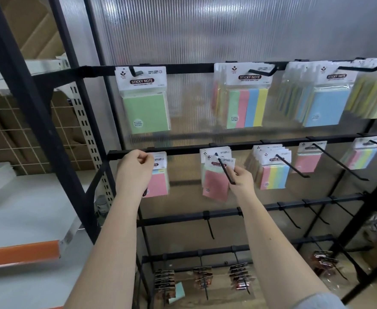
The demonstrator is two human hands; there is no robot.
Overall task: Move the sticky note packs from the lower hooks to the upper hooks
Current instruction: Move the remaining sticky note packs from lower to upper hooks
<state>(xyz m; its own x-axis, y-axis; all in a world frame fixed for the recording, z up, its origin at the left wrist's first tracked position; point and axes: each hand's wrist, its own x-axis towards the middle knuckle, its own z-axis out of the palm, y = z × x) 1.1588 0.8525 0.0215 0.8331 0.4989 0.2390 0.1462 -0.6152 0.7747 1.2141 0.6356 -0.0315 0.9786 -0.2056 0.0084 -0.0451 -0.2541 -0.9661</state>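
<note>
A person's two bare hands reach up to the second rail (183,150) of a black display rack backed by ribbed translucent sheeting (205,30); the left hand (135,169) is curled closed around the header card of a pink sticky note pack (159,181) hanging at the left end of that rail, its knuckles touching the bar; the right hand (242,178) pinches the right edge of a second pink pack (215,184), the front one of a small bunch threaded on a black hook (226,171) that juts toward the camera, and the pack hangs tilted.

Further right on the same rail hang a thick bunch of multicolour striped packs (272,172), a single pink pack (308,159) and another striped pack (361,156), each on its own long hook.

On the top rail (183,68) a green pack (146,103) hangs alone at left; a striped bunch (243,101) sits at centre; blue packs (325,103) and yellow packs (372,97) crowd the right end.

The third rail carries bare hooks (210,228); the lowest rail, near the floor, holds dark carded items (241,275) too small to identify; a grey shelf with an orange edge (20,253) stands at left.
</note>
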